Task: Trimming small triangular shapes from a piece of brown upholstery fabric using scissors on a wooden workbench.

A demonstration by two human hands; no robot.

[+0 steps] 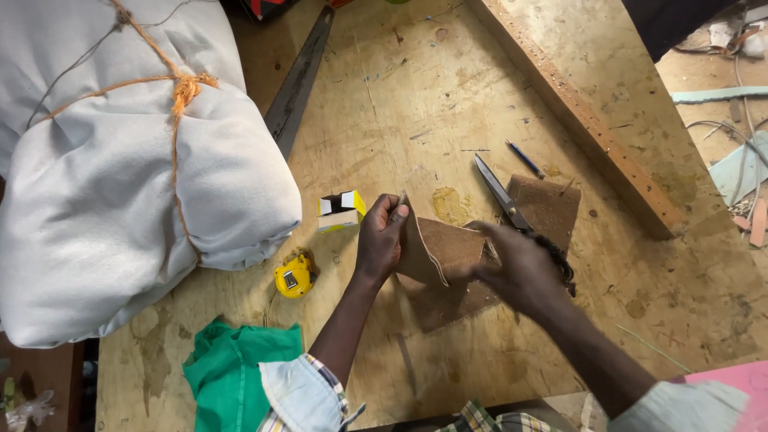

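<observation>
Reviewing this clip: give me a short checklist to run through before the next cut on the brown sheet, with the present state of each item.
1. Left hand pinches the edge of the curled brown sandpaper-like sheet: ok.
2. Right hand grips the long steel scissors: ok.
3. Blades seated on the sheet: cannot tell, the hand hides the contact.
4. Left fingers away from the blades: ok.
5. Yellow round tape measure and small yellow-and-white box lie apart from the sheet: ok.
6. Blue pen beside the blade tip, not touching: ok.
</observation>
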